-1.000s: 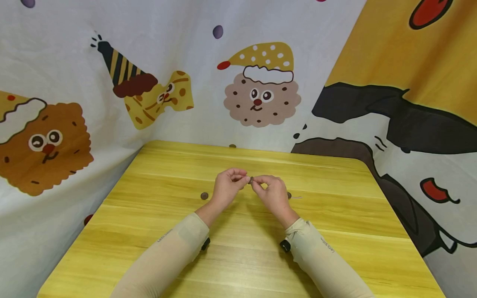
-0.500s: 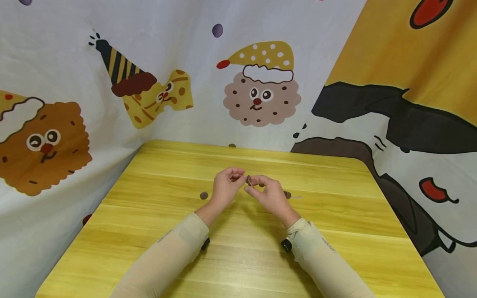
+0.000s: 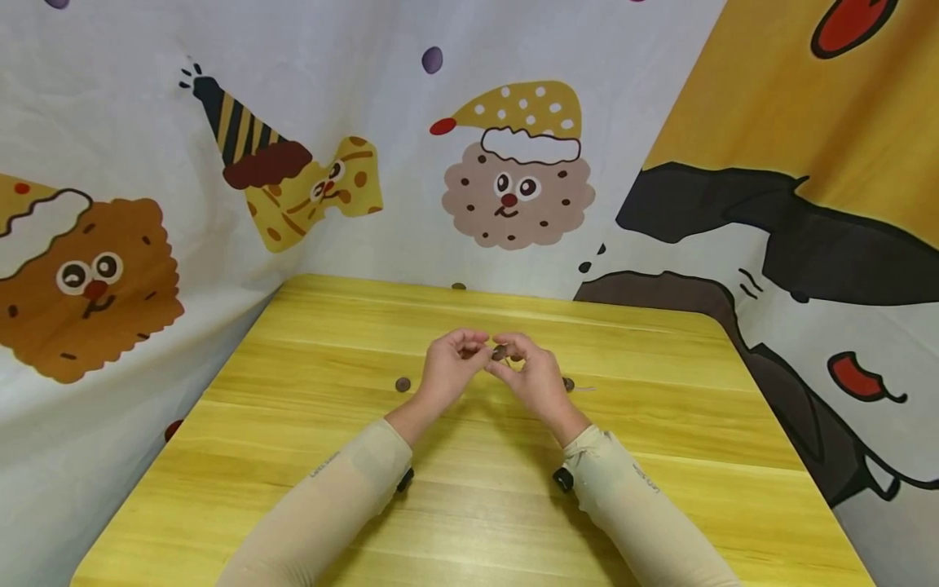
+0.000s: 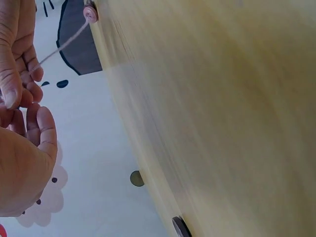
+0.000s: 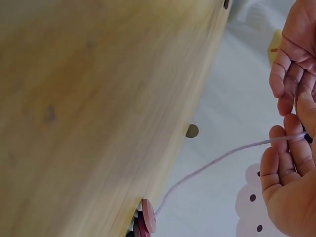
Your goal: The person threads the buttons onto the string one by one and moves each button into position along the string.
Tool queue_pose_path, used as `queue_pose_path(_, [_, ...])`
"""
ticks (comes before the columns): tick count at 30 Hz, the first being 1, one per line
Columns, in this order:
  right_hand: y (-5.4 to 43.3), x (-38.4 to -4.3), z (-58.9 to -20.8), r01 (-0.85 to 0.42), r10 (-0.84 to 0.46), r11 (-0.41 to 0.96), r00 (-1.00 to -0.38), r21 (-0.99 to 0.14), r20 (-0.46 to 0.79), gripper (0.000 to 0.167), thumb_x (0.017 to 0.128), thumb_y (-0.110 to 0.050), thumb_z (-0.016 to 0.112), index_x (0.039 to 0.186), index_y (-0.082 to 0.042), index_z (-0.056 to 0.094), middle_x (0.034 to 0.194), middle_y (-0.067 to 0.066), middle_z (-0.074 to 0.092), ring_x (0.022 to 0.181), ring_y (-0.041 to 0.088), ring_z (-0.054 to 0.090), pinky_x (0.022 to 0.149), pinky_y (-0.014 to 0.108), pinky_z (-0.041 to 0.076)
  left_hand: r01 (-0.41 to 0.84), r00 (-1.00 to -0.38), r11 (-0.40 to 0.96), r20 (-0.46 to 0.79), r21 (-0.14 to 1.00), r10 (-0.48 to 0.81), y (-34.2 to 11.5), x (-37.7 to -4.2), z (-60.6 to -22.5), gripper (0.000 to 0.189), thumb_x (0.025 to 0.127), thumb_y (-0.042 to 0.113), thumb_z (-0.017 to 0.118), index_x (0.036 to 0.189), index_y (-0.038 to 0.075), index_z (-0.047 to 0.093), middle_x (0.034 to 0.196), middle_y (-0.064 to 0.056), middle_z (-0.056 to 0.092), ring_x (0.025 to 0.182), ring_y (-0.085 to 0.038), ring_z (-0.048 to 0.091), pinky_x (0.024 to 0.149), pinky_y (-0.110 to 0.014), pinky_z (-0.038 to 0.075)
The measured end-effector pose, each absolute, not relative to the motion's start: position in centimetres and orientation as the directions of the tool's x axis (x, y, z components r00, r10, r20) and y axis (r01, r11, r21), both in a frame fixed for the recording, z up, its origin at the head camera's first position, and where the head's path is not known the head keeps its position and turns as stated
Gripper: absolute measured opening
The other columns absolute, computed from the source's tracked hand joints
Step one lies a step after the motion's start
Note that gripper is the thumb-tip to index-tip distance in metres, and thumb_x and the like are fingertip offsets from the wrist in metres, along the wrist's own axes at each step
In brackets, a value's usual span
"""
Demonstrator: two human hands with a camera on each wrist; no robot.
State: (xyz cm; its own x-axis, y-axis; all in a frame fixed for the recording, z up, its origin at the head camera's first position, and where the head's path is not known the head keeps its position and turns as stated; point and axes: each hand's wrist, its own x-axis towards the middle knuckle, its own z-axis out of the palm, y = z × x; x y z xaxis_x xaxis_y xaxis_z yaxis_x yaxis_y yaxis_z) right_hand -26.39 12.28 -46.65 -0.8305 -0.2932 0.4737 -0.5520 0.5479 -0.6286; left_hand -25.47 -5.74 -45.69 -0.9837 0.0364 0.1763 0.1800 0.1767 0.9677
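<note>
Both hands meet above the middle of the table. A small brown button (image 3: pixel 500 352) sits between them, tilted, in the head view. The left hand (image 3: pixel 449 363) pinches it at its fingertips. My right hand (image 3: pixel 534 377) faces it from the other side, thumb and fingers curled about the thin pale string (image 5: pixel 222 157). That string lies across the right fingers (image 5: pixel 284 158) and reaches the dark button at the right wrist view's edge. It hangs down to a small stack of pink and dark buttons (image 5: pixel 148 217) on the table.
One loose brown button (image 3: pixel 403 384) lies flat left of the hands. A short string tail (image 3: pixel 585 389) sticks out right of the button stack. The wooden table (image 3: pixel 469 505) ends at a cartoon-printed curtain (image 3: pixel 411 236) behind and on both sides.
The button has turned from edge-on to tilted, showing more of its face. The right fingers have spread from a tight pinch, and the string shows beside the button. The left hand barely moved.
</note>
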Motion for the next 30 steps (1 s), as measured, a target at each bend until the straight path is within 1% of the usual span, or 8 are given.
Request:
queue_pose_path(4, [12.4, -26.3, -46.6, -0.527, -0.279, 0.571, -0.846, -0.630, 0.455, 0.028, 0.096, -0.018, 0.083, 0.121, -0.009, 0.076, 0.103, 0.005, 0.083, 0.099, 0.024, 0.079, 0.092, 0.049, 0.063, 0.173, -0.985, 0.184, 0.169, 0.968, 0.040, -5.8, -25.4, -45.7, 0.020, 0.100, 0.015, 0.076, 0.119, 0.009, 0.077, 0.103, -0.006, 0.080, 0.095, -0.016, 0.072, 0.087, -0.031, 0.062])
queue_pose_path(6, [12.6, -26.3, -46.5, -0.500, -0.276, 0.592, -0.863, -0.632, 0.424, 0.027, 0.098, -0.018, 0.081, 0.123, -0.009, 0.076, 0.105, 0.006, 0.083, 0.101, 0.023, 0.079, 0.096, 0.049, 0.062, 0.170, -0.985, 0.190, 0.166, 0.967, 0.037, -5.8, -25.3, -45.7, 0.019, 0.100, 0.015, 0.076, 0.118, 0.010, 0.077, 0.103, -0.005, 0.080, 0.095, -0.015, 0.071, 0.086, -0.032, 0.062])
queue_pose_path(11, [14.8, -26.6, -46.7, -0.413, -0.293, 0.682, -0.910, -0.603, 0.292, 0.027, 0.101, -0.021, 0.076, 0.126, -0.009, 0.077, 0.109, 0.006, 0.082, 0.102, 0.025, 0.077, 0.090, 0.049, 0.062, 0.167, -0.986, 0.199, 0.167, 0.966, 0.016, -5.9, -25.3, -45.5, 0.016, 0.100, 0.014, 0.076, 0.116, 0.011, 0.078, 0.102, -0.003, 0.081, 0.093, -0.014, 0.071, 0.084, -0.028, 0.061])
queue_pose_path(14, [17.2, -27.0, -47.5, -0.389, -0.322, 0.744, -0.921, -0.543, 0.219, 0.025, 0.101, -0.020, 0.075, 0.123, -0.008, 0.078, 0.106, 0.005, 0.081, 0.095, 0.023, 0.076, 0.083, 0.045, 0.062, 0.162, -0.986, 0.194, 0.165, 0.968, 0.002, -6.2, -25.2, -45.3, 0.016, 0.100, 0.014, 0.076, 0.116, 0.012, 0.078, 0.103, -0.004, 0.080, 0.092, -0.015, 0.071, 0.083, -0.026, 0.060])
queue_pose_path(19, [20.5, -27.5, -48.4, -0.410, -0.367, 0.806, -0.912, -0.428, 0.183, 0.021, 0.099, -0.018, 0.078, 0.118, -0.009, 0.080, 0.100, 0.005, 0.081, 0.088, 0.022, 0.074, 0.080, 0.045, 0.062, 0.145, -0.987, 0.184, 0.155, 0.972, -0.039, -6.6, -25.1, -45.3, 0.016, 0.098, 0.015, 0.078, 0.114, 0.013, 0.078, 0.101, -0.003, 0.079, 0.092, -0.015, 0.070, 0.083, -0.025, 0.059])
queue_pose_path(25, [21.8, -27.7, -48.5, -0.463, -0.417, 0.823, -0.886, -0.329, 0.203, 0.017, 0.097, -0.016, 0.080, 0.112, -0.007, 0.082, 0.105, 0.008, 0.082, 0.093, 0.027, 0.074, 0.086, 0.049, 0.061, 0.137, -0.988, 0.149, 0.146, 0.979, -0.051, -6.7, -25.1, -45.5, 0.016, 0.097, 0.014, 0.079, 0.113, 0.012, 0.078, 0.100, -0.004, 0.079, 0.090, -0.015, 0.070, 0.081, -0.023, 0.058])
queue_pose_path(27, [21.7, -27.6, -48.3, -0.449, -0.409, 0.825, -0.894, -0.343, 0.185, 0.021, 0.097, -0.017, 0.080, 0.115, -0.006, 0.081, 0.111, 0.010, 0.081, 0.098, 0.030, 0.076, 0.088, 0.050, 0.062, 0.138, -0.989, 0.141, 0.145, 0.980, -0.041, -6.6, -25.1, -45.6, 0.015, 0.097, 0.013, 0.079, 0.112, 0.011, 0.078, 0.100, -0.005, 0.080, 0.090, -0.014, 0.069, 0.081, -0.023, 0.058])
queue_pose_path(30, [20.8, -27.3, -47.5, -0.397, -0.376, 0.804, -0.916, -0.444, 0.139, 0.033, 0.100, -0.024, 0.078, 0.127, -0.006, 0.076, 0.125, 0.013, 0.078, 0.111, 0.034, 0.075, 0.094, 0.052, 0.061, 0.140, -0.989, 0.131, 0.145, 0.981, -0.030, -6.5, -25.2, -45.7, 0.014, 0.097, 0.012, 0.078, 0.111, 0.011, 0.078, 0.100, -0.007, 0.080, 0.090, -0.014, 0.069, 0.080, -0.023, 0.057])
